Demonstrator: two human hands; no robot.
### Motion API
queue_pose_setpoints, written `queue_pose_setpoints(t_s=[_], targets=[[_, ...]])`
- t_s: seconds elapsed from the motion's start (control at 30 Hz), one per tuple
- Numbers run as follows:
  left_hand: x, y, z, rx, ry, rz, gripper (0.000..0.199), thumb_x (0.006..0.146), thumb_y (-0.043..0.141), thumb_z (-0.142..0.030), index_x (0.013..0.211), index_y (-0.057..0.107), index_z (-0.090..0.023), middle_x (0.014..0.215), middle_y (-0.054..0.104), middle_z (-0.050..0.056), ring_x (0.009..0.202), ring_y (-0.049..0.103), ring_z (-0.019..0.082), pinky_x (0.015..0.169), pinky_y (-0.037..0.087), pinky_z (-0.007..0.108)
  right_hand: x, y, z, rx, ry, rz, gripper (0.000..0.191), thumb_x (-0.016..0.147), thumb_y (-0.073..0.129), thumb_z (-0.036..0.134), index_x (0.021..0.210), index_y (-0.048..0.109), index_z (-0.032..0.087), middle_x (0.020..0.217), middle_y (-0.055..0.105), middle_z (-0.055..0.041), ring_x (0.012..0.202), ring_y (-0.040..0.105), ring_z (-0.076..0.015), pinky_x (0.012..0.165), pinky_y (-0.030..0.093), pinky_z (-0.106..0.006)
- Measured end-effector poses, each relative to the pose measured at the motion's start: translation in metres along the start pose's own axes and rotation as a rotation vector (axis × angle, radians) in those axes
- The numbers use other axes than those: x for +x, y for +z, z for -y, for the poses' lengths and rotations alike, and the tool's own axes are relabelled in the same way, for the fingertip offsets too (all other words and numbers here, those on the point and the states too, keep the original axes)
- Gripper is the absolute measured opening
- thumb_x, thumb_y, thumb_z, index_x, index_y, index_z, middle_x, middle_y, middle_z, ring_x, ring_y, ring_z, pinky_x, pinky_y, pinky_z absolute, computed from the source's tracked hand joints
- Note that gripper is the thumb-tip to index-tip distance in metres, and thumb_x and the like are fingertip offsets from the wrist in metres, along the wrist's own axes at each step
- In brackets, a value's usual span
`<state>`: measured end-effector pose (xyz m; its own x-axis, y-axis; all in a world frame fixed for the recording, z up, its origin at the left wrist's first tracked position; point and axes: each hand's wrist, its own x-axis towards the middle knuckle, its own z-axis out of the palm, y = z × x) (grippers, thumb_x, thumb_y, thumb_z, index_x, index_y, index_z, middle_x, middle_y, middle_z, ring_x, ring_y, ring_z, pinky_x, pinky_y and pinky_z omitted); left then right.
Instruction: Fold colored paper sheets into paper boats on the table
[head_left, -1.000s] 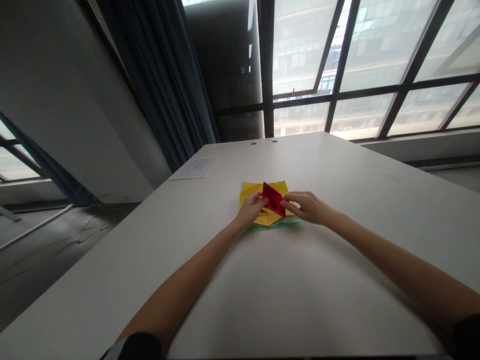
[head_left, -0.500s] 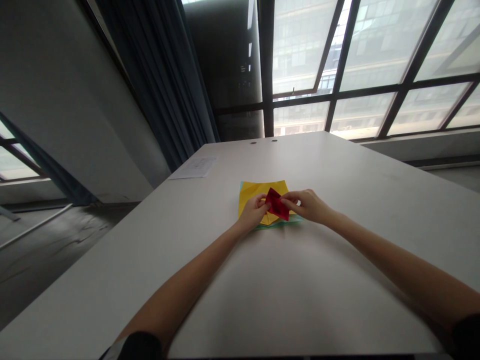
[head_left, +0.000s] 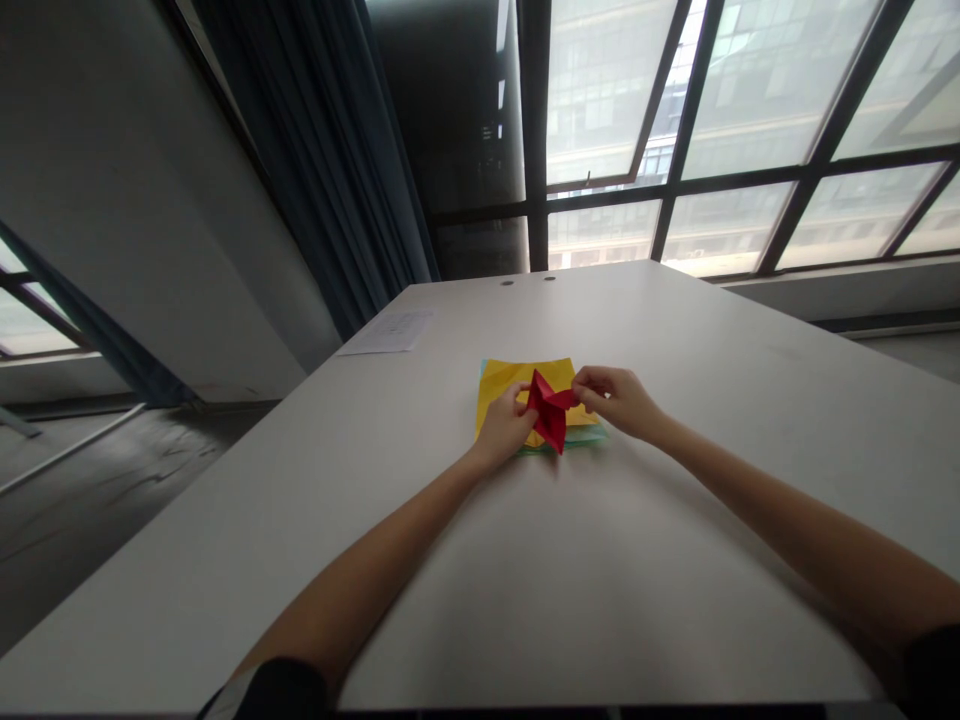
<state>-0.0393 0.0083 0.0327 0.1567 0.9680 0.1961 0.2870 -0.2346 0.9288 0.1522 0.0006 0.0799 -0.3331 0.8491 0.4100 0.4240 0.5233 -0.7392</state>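
Note:
A small piece of folded red paper [head_left: 549, 418] is held up between my two hands, with one flap pulled out to the right. My left hand [head_left: 507, 424] pinches its left edge between thumb and fingers. The flap's tip is gripped by the fingertips of my right hand [head_left: 613, 396]. Beneath and behind the red paper lies a yellow sheet [head_left: 501, 378], partly covered by my left hand. Light green-blue sheets [head_left: 589, 435] stick out from under the yellow one along its near and right sides.
The sheets lie on a large white table [head_left: 480, 590]. A printed white page [head_left: 388, 332] rests near its far left edge. Two small round grommets [head_left: 508, 283] sit at the far edge. Beyond are a dark blue curtain [head_left: 322, 150] and framed windows [head_left: 600, 110].
My right hand has drawn a flap of the red paper out to the right. What was a flat diamond now stands opened, with points up and down.

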Motion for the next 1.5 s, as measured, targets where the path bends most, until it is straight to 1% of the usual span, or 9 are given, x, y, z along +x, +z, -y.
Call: queue_pose_setpoints(t_s=[0.1,0.23,0.37,0.5,0.73,0.87,1.03,1.27,1.5], targets=[[0.003,-0.001,0.006,-0.050,-0.050,-0.007,0.044,0.067,0.055,-0.013,0.110,0.052,-0.017,0.052,0.054,-0.006,0.043,0.048,0.008,0.046,0.036,0.019,0.001,-0.005,0.001,0.154,0.038,-0.048,0.008,0.071,0.048,0.020,0.066,0.054,0.016,0.059,0.059,0.0005,0.052,0.054,-0.0102,0.053,0.043,-0.023],[0.004,-0.001,0.004,-0.157,-0.036,0.119,0.055,0.061,0.059,-0.011,0.114,0.050,-0.020,0.063,0.058,-0.004,0.057,0.054,0.010,0.055,0.043,0.021,0.003,-0.009,0.002,0.392,0.096,-0.114,0.008,0.071,0.047,0.021,0.063,0.049,0.017,0.051,0.054,0.0024,0.049,0.057,-0.0117,0.050,0.042,-0.023],[0.003,-0.001,-0.007,-0.276,-0.039,0.151,0.052,0.055,0.061,-0.012,0.106,0.053,-0.019,0.087,0.060,0.002,0.073,0.056,0.012,0.063,0.045,0.022,0.003,-0.009,0.002,0.558,0.170,-0.044,0.007,0.071,0.046,0.023,0.067,0.045,0.018,0.054,0.057,0.0020,0.048,0.060,-0.0136,0.046,0.042,-0.023],[0.001,-0.006,-0.019,-0.336,-0.070,0.117,0.040,0.062,0.057,-0.022,0.102,0.056,-0.021,0.094,0.060,0.002,0.078,0.056,0.012,0.059,0.042,0.019,0.002,-0.008,0.005,0.562,0.197,0.021,0.006,0.071,0.045,0.021,0.066,0.042,0.018,0.053,0.058,0.0010,0.048,0.062,-0.0149,0.046,0.043,-0.023],[-0.005,-0.006,-0.028,-0.192,-0.013,0.221,0.028,0.063,0.067,-0.037,0.073,0.065,-0.011,0.068,0.062,0.004,0.061,0.054,0.012,0.055,0.041,0.021,0.003,-0.002,0.007,0.580,0.249,0.094,0.008,0.073,0.043,0.020,0.065,0.042,0.018,0.049,0.055,0.0028,0.044,0.060,-0.0134,0.044,0.043,-0.023],[-0.004,-0.003,-0.019,-0.067,0.058,0.153,0.033,0.069,0.063,-0.043,0.072,0.067,-0.010,0.063,0.061,0.003,0.056,0.051,0.011,0.051,0.038,0.021,0.004,0.000,0.007,0.612,0.308,0.066,0.009,0.075,0.047,0.026,0.072,0.045,0.018,0.059,0.058,0.0018,0.047,0.061,-0.0125,0.045,0.045,-0.022],[0.001,-0.005,-0.012,0.013,0.038,-0.043,0.036,0.074,0.057,-0.045,0.073,0.069,-0.011,0.058,0.059,0.001,0.051,0.047,0.009,0.047,0.035,0.020,0.002,-0.001,0.009,0.375,0.224,-0.070,0.020,0.075,0.054,0.035,0.088,0.048,0.020,0.080,0.060,-0.0001,0.056,0.062,-0.0119,0.053,0.049,-0.025],[0.000,-0.005,-0.016,0.073,0.039,-0.107,0.034,0.074,0.055,-0.043,0.066,0.067,-0.012,0.052,0.054,-0.001,0.048,0.043,0.009,0.047,0.032,0.020,-0.002,0.002,0.002,-0.279,-0.090,0.130,0.015,0.069,0.063,0.029,0.080,0.060,0.019,0.076,0.064,-0.0020,0.066,0.059,-0.0142,0.063,0.046,-0.027],[0.000,-0.001,-0.014,0.067,0.062,-0.086,0.035,0.075,0.054,-0.043,0.060,0.064,-0.012,0.050,0.051,-0.001,0.048,0.041,0.008,0.046,0.032,0.020,-0.002,0.006,-0.006,-0.537,-0.131,0.198,0.008,0.069,0.063,0.029,0.071,0.061,0.022,0.068,0.064,0.0003,0.059,0.055,-0.0129,0.052,0.037,-0.023]])
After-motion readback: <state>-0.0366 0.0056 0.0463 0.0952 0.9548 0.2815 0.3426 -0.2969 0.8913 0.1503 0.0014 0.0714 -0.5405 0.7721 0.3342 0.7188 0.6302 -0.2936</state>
